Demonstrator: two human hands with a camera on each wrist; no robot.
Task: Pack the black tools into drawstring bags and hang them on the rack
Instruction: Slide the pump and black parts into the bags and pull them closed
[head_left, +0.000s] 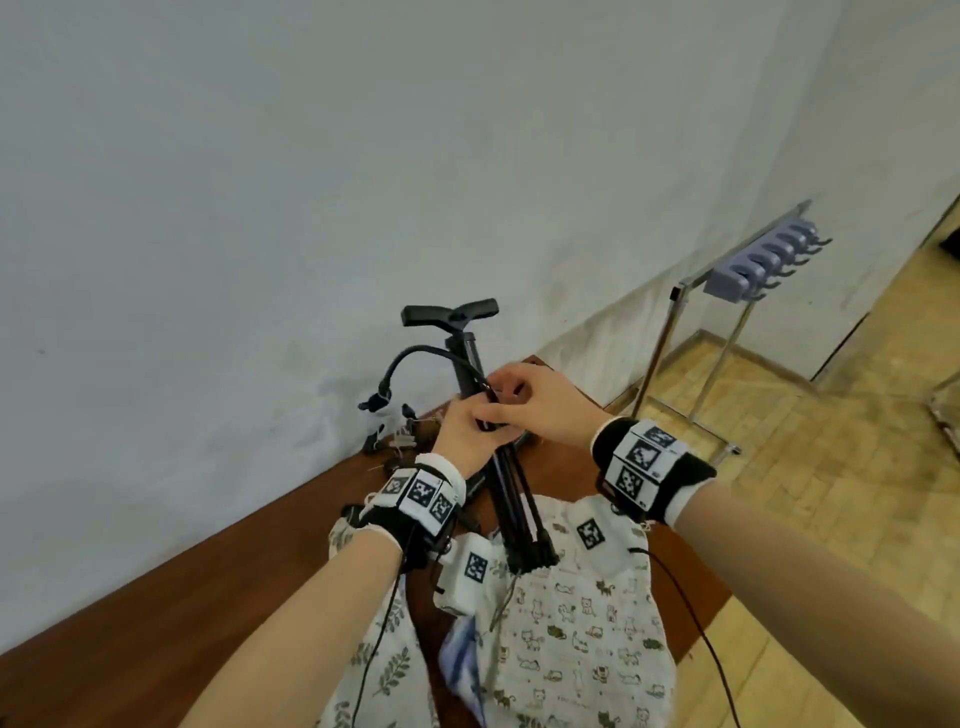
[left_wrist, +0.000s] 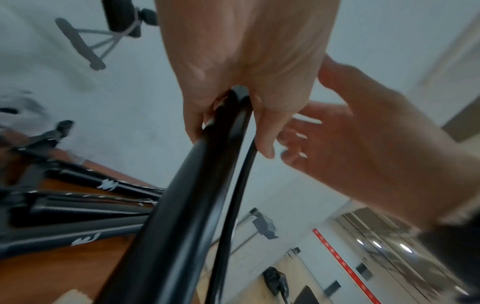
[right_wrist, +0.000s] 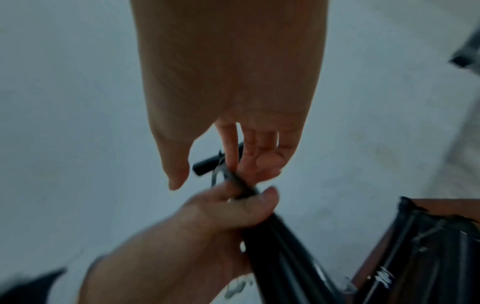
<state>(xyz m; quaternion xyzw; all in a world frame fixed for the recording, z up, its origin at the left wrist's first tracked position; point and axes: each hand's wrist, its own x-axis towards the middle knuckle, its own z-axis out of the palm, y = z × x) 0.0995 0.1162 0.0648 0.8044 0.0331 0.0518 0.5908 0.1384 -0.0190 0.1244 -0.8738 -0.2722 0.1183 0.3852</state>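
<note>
A black pump with a T-handle (head_left: 450, 314) slants up from the table; its lower end (head_left: 530, 556) rests at the mouth of a cat-print drawstring bag (head_left: 587, 623). My left hand (head_left: 467, 431) grips the pump's barrel (left_wrist: 182, 205) and its thin hose (left_wrist: 233, 205) together, seen also in the right wrist view as left hand (right_wrist: 221, 216). My right hand (head_left: 530, 405) is just above it. The fingers (right_wrist: 231, 160) touch the hose (right_wrist: 241, 187) against the barrel, with the thumb held apart. The hose loops out to the left (head_left: 415, 358).
A leaf-print bag (head_left: 384, 670) lies left of the cat-print one on the brown table (head_left: 208, 597). More black tools (head_left: 395, 441) lie by the wall (left_wrist: 78, 205). A metal rack with grey hooks (head_left: 769, 260) stands on the floor at the right.
</note>
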